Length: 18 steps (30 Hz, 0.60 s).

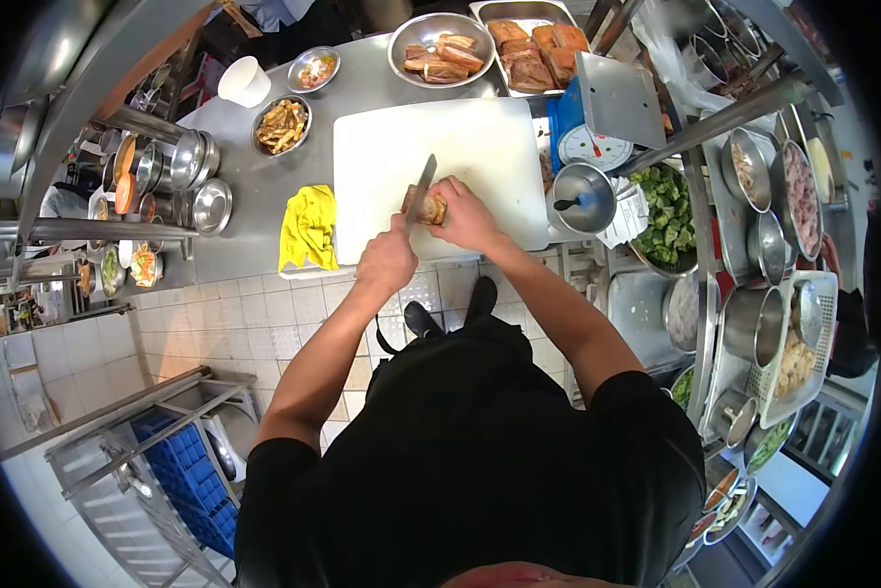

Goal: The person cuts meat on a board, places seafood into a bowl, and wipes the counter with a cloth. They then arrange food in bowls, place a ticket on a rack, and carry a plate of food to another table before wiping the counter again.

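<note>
On the white cutting board (382, 147), my left hand (387, 262) is wrapped round the handle of a knife (425, 181). Its blade points away from me and stands at the left side of a browned piece of meat (434, 209). My right hand (467, 218) presses that piece from the right, fingers curled over it close to the blade. Part of the meat is hidden under those fingers. A crumpled yellow cloth (308, 227) lies at the board's left edge.
Behind the board stand a bowl of meat strips (442, 49) and a metal tray of browned slabs (537, 49). A blue scale (594, 122) and a metal pot (585, 196) are to the right, near broccoli (664, 211). A bowl of brown strips (282, 125) sits left.
</note>
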Each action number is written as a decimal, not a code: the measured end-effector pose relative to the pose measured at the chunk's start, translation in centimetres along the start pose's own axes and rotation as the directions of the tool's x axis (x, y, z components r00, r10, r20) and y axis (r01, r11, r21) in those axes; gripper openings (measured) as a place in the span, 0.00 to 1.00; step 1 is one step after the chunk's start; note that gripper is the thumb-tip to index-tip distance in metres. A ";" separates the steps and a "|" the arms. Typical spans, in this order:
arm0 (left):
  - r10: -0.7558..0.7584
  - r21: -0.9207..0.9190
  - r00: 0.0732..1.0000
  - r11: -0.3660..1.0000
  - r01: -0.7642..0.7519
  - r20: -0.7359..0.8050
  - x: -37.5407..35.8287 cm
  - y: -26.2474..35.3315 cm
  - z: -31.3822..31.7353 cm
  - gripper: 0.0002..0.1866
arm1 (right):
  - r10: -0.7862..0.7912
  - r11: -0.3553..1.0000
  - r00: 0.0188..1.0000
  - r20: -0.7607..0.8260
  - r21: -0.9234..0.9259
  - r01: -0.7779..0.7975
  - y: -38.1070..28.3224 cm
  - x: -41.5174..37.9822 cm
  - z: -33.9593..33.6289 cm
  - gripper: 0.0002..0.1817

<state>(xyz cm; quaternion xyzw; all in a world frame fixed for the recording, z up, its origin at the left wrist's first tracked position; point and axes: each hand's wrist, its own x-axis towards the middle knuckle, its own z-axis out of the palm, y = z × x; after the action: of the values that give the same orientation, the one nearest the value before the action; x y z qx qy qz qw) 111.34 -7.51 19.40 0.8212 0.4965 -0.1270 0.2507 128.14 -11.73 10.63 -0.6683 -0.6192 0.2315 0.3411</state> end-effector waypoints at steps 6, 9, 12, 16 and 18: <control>-0.026 0.155 0.989 0.988 0.003 0.144 -2.3 2.6 -3.3 0.15 | -0.072 0.997 0.997 -0.036 0.027 0.073 0.7 0.7 0.3 0.28; -0.005 0.160 0.988 0.987 -0.020 0.154 -1.3 2.9 -2.8 0.16 | -0.092 0.994 0.995 -0.038 0.058 0.095 1.2 0.7 0.3 0.27; 0.004 0.063 0.996 0.998 -0.010 0.087 2.0 3.3 -0.7 0.17 | -0.058 0.994 0.997 -0.048 0.091 0.063 1.2 0.5 0.5 0.27; -0.032 0.024 0.989 0.999 0.029 0.143 4.6 4.8 -1.3 0.16 | -0.034 0.988 0.997 -0.075 0.151 0.045 1.8 0.9 0.6 0.28; -0.008 0.082 0.971 0.997 -0.012 0.239 2.5 4.0 -3.0 0.15 | -0.039 0.984 0.998 -0.057 0.170 0.048 2.2 0.6 0.5 0.28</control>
<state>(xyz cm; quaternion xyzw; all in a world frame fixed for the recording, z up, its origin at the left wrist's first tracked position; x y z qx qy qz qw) 115.91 -5.53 21.93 0.8102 0.4562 -0.2449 0.2746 129.37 -11.02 8.74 -0.6287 -0.6021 0.2583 0.4189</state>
